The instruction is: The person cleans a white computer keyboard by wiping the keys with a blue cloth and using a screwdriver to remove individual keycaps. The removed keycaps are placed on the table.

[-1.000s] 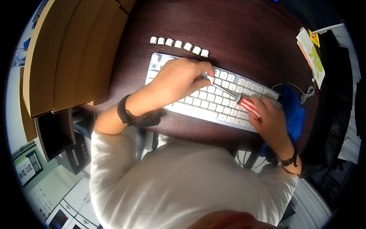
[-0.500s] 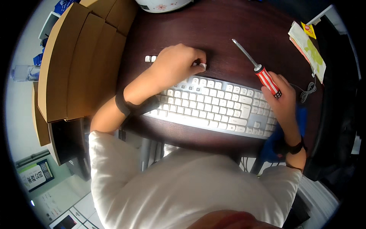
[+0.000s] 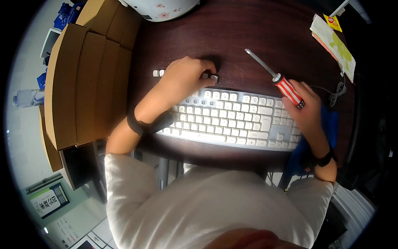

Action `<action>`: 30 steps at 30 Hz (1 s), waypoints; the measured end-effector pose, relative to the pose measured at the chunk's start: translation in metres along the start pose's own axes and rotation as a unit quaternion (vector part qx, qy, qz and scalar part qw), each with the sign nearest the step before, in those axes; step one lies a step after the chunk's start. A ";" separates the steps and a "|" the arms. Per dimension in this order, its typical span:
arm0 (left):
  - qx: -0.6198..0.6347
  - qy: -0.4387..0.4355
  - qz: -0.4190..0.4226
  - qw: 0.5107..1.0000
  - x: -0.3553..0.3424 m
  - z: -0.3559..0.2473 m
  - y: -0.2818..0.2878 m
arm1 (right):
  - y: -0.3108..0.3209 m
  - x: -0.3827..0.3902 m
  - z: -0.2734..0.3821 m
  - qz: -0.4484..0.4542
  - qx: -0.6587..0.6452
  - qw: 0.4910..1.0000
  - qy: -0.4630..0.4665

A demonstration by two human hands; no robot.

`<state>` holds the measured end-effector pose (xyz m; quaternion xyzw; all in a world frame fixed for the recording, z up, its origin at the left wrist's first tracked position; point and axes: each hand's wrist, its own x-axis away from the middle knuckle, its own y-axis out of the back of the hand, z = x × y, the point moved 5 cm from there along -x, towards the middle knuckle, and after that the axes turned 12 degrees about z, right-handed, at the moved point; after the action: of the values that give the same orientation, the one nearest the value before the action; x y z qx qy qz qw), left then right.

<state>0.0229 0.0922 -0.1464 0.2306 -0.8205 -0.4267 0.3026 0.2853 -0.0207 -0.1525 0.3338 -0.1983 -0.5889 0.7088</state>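
Observation:
My left hand is above the keyboard's back edge, thumb and forefinger closed on a white keycap at the desk surface. Beyond its wrist side, two loose keycaps lie side by side; whatever lies under the palm is hidden. The white keyboard rests in front of me. A few switches in its upper left part have no caps on them. My right hand is wrapped round the red-and-white striped handle of a screwdriver, its metal shaft pointing away to the left, over the keyboard's right end.
Brown cardboard boxes stand along the left. A white rounded appliance with a flower print is at the back. At the far right are a folded cloth or packet, a yellow sachet and a coiled grey cable.
The whole view has shifted slightly. My left hand keeps its pinch, and the keycap in it now shows turned a little differently. The right hand still holds the screwdriver.

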 end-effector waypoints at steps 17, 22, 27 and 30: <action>0.078 -0.041 0.000 0.996 0.047 -0.031 0.002 | 0.012 0.008 -0.014 -0.047 -0.010 0.998 -0.038; 0.055 -0.013 0.000 0.998 0.045 -0.044 -0.018 | 0.009 0.007 -0.012 -0.071 -0.052 0.996 0.009; 0.035 0.022 0.014 0.999 0.049 -0.053 -0.021 | 0.007 0.001 -0.010 -0.103 -0.091 0.990 0.025; 0.025 0.053 0.019 0.998 0.051 -0.054 -0.018 | 0.005 -0.001 -0.007 -0.125 -0.110 0.986 0.032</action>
<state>0.0261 0.0196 -0.1212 0.2444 -0.8179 -0.3877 0.3478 0.2937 -0.0172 -0.1536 0.2948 -0.0666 -0.6803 0.6677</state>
